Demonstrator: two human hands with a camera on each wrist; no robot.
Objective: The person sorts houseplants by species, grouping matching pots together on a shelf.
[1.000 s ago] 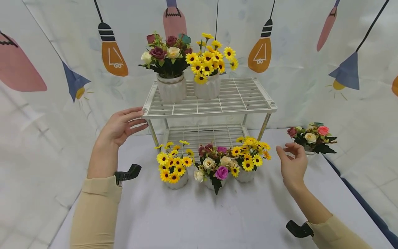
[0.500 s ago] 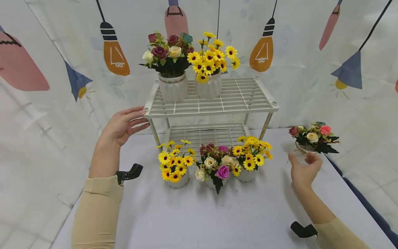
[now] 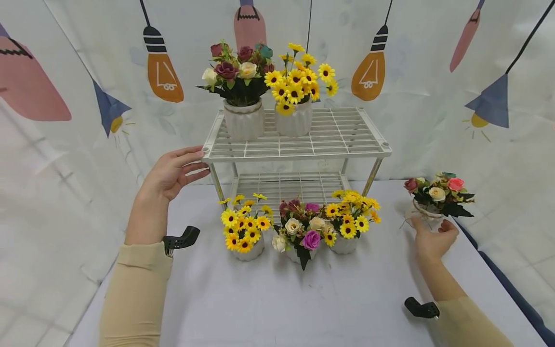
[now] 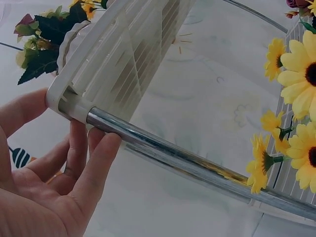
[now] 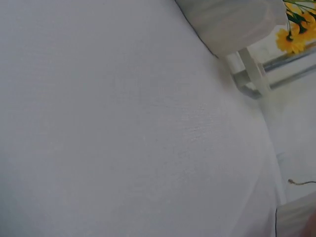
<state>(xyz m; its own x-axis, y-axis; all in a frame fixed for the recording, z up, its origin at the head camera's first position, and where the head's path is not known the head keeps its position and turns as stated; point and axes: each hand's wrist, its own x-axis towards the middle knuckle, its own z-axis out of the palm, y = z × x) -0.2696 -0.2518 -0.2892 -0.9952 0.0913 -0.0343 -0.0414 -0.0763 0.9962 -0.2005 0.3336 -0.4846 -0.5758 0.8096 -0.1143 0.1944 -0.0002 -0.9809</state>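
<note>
My left hand (image 3: 171, 173) grips the front left corner of a white two-tier wire rack (image 3: 299, 157). In the left wrist view its fingertips lie against the corner and the metal post (image 4: 148, 140). At the right of the table, my right hand (image 3: 435, 241) holds the white pot of artificial roses (image 3: 427, 217) from the front, thumb on the left and fingers on the right. Its blooms are red, cream and coral, and twine circles the pot. Only a bit of that pot (image 5: 294, 217) and hand shows in the right wrist view.
A pot of roses (image 3: 244, 120) and a pot of yellow daisies (image 3: 295, 120) stand on the rack's top tier. Before the lower tier (image 3: 277, 185) are two yellow daisy pots (image 3: 247, 250) with a purple and cream rose pot (image 3: 299, 241) between them.
My right hand has moved right from beside the rack to the rose pot and come round its front. My left hand stays on the rack's corner. The head view has shifted slightly.
</note>
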